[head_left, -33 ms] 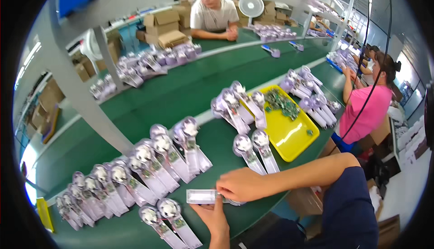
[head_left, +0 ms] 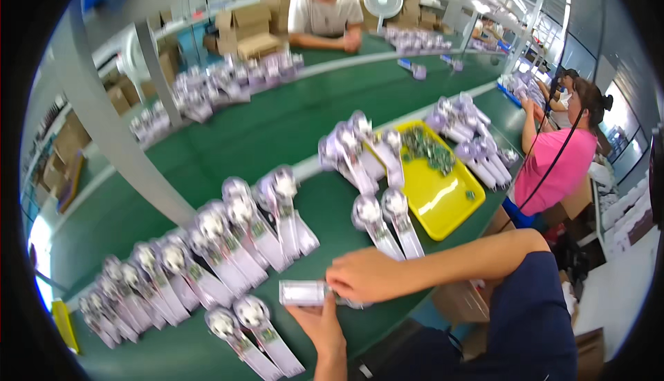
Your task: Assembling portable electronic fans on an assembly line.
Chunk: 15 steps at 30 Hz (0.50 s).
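Observation:
A pale lilac fan housing (head_left: 302, 292), apparently of a handheld fan, lies level between my hands, its handle pointing left. My left hand (head_left: 319, 327) grips it from below, thumb along its near side. Over its round end bends my right hand (head_left: 365, 275), fingers closed together at the handle's joint; what the fingertips pinch is hidden. Two similar open housings (head_left: 254, 339) with white fan wheels and small green boards lie to the left of my left hand. Beyond my right hand rest two more housings (head_left: 380, 225).
A yellow tray (head_left: 443, 218) with green circuit boards (head_left: 429, 149) stands at the right. Rows of fan housings (head_left: 207, 243) line the green bench, left and far right. One person (head_left: 325, 18) sits across; another in a pink shirt (head_left: 557, 153) works at right. A grey post (head_left: 117, 139) rises at left.
The whole view has shifted slightly, so the bench items sit a little further left and up. Both hands keep their hold on the fan housing, with little visible change of pose.

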Tool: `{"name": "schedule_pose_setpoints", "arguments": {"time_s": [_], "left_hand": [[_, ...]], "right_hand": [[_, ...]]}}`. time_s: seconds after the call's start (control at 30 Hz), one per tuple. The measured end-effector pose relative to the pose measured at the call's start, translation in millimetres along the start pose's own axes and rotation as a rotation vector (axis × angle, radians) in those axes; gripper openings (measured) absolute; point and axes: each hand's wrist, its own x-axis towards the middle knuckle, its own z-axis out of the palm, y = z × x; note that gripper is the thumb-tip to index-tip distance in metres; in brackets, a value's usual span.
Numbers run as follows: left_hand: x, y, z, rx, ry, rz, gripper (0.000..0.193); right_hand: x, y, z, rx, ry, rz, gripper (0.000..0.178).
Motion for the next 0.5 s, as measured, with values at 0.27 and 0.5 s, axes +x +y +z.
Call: {"name": "schedule_pose_setpoints", "arguments": {"time_s": [0.27,0.5], "left_hand": [[13,-14,9,0.048,-0.069,-0.008,0.083],[2,2,4,0.069,-0.058,-0.014,0.068]], "right_hand": [[-2,18,-12,0.012,0.01,0.045,0.014],[4,-11,-10,-0.134,-0.14,-0.016,0.02]]}}
